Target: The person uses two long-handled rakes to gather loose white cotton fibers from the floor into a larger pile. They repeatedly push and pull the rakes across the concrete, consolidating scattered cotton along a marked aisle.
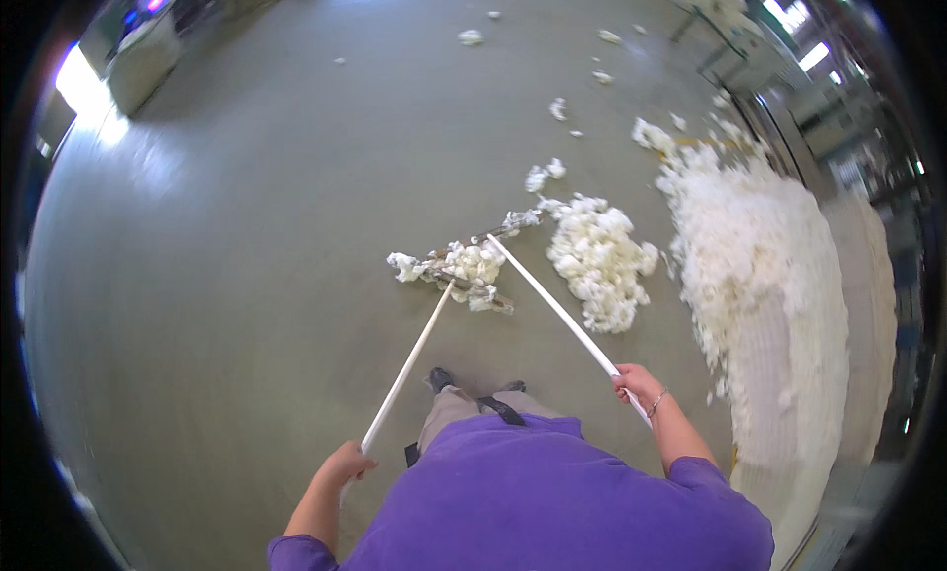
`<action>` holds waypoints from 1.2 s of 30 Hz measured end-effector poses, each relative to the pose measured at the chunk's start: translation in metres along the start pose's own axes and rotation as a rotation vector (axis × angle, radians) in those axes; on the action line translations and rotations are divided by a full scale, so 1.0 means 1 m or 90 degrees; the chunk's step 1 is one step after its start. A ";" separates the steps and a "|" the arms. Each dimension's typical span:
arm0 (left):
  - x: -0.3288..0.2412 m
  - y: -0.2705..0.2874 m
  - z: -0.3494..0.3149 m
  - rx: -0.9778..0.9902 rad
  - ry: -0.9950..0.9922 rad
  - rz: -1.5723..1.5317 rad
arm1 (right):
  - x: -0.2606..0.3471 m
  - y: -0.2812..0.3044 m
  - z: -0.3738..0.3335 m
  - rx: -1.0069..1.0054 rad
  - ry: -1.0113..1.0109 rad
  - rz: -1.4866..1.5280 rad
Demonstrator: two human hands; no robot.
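Note:
My left hand is closed round a white pole that slants forward to a bar-shaped head on the floor. In my right hand is a second white pole, its far end meeting another long bar-shaped head. White cotton-like fluff lies between the two heads, and tufts cling to both. The exact kind of these pole tools cannot be made out. Just right of the right pole's head is a larger heap of the same fluff, apart from the tools.
A long bank of white fluff runs along the right, beside machinery. Small loose tufts dot the grey floor ahead. At the far left stands a pale bulky container or bag. My shoes are close behind the tools.

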State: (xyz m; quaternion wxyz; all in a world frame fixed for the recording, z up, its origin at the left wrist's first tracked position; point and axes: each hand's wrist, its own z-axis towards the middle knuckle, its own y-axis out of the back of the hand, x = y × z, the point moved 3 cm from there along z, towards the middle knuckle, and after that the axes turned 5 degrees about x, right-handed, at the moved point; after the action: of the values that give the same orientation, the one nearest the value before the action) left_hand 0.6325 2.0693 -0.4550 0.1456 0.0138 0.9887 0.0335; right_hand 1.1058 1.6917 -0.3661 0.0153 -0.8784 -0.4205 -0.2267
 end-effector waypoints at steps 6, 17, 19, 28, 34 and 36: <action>-0.147 -0.028 0.065 0.060 -0.097 0.110 | -0.098 0.075 -0.081 -0.119 0.031 0.216; -0.331 -0.118 0.093 0.166 -0.095 0.214 | -0.216 0.119 -0.157 -0.215 0.066 0.526; -0.336 -0.114 0.062 0.139 -0.078 0.207 | -0.231 0.120 -0.174 -0.214 0.071 0.532; -0.372 -0.091 -0.048 -0.049 -0.016 0.295 | -0.263 0.069 -0.188 -0.146 -0.025 0.599; -0.422 -0.037 0.008 -0.027 0.013 0.280 | -0.229 0.068 -0.139 -0.154 -0.061 0.688; -0.439 -0.011 0.037 -0.027 0.004 0.277 | -0.206 0.068 -0.126 -0.168 -0.054 0.686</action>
State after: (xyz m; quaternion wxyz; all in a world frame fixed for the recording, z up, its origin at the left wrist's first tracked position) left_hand 1.0632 2.0440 -0.3647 0.1322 0.2238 0.9619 0.0853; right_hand 0.9953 1.4695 -0.3268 0.0017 -0.9720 0.1204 -0.2018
